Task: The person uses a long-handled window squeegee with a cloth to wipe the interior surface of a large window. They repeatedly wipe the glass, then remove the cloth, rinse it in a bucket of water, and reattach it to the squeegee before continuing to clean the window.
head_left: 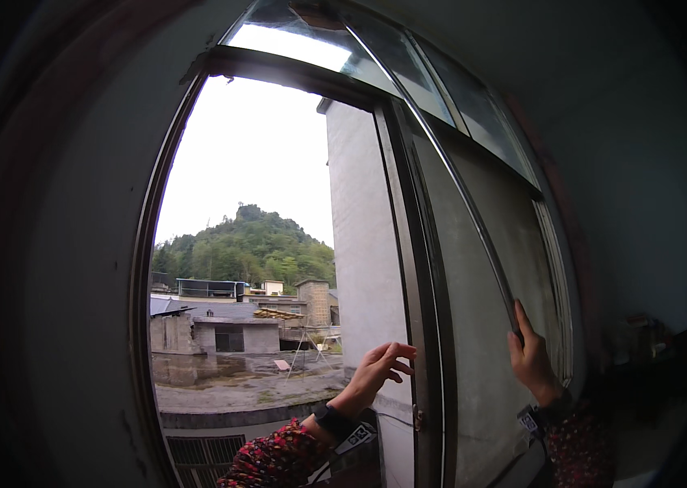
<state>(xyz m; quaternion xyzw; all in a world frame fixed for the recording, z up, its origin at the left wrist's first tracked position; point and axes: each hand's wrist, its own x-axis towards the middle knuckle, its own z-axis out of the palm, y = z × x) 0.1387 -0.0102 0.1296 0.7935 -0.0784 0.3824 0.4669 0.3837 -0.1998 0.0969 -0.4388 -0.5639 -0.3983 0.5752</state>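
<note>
My right hand (531, 358) is wrapped around the lower end of a long, slim metal pole (466, 193). From there the pole slants up and left across the window to the upper glass pane (291, 47). A brownish head (317, 15) at its top end lies against or near that pane; its kind is hard to make out. My left hand (378, 370) is raised beside the upright window frame (413, 244), fingers loosely bent and apart, holding nothing. Whether its fingertips touch the frame I cannot tell. Dark bands sit on both wrists, below patterned red sleeves.
The left window section opens onto the outdoors, with low buildings (238, 333) and a wooded hill (246, 244) beyond. A pale outer wall (364, 203) rises close outside. On the frame's lower part is a small latch (418, 418). Dim clutter (644, 335) stands at right.
</note>
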